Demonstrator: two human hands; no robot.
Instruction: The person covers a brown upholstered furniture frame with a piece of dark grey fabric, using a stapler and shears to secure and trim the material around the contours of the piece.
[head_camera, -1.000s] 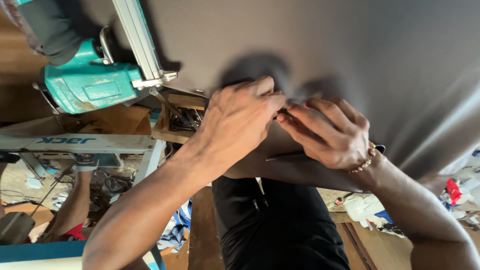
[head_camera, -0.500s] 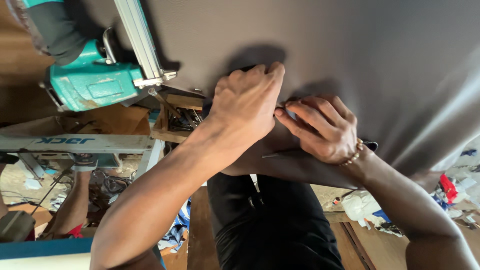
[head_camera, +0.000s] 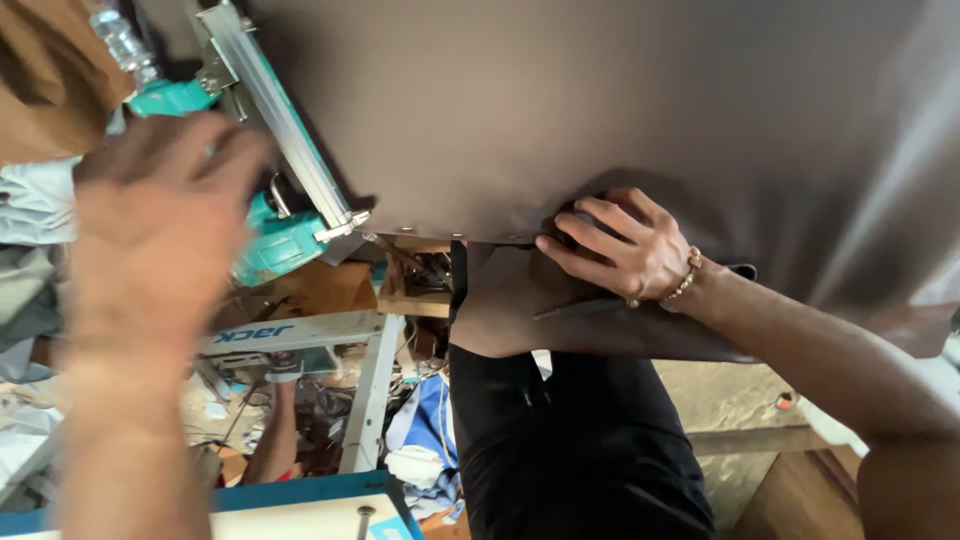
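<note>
- Grey fabric sheet (head_camera: 640, 100): judged soft, limp; best gripped at its folded edge.
- Right hand (head_camera: 625, 250): fingers pressed down on that edge.
- Left hand (head_camera: 160, 215): blurred, spread, left of sheet, nothing held.

Bare forearms, beaded bracelet (head_camera: 683, 283) on right wrist, seemingly black trousers (head_camera: 570, 450)

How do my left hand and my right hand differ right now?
The left hand is blurred, lifted in the air with fingers spread, touching nothing; the right hand is sharp and pressed on the folded edge of the dark grey sheet. The left hand sits near the teal staple gun; the right hand is far from it. Only the right wrist wears a bead bracelet. Both are bare.
</note>
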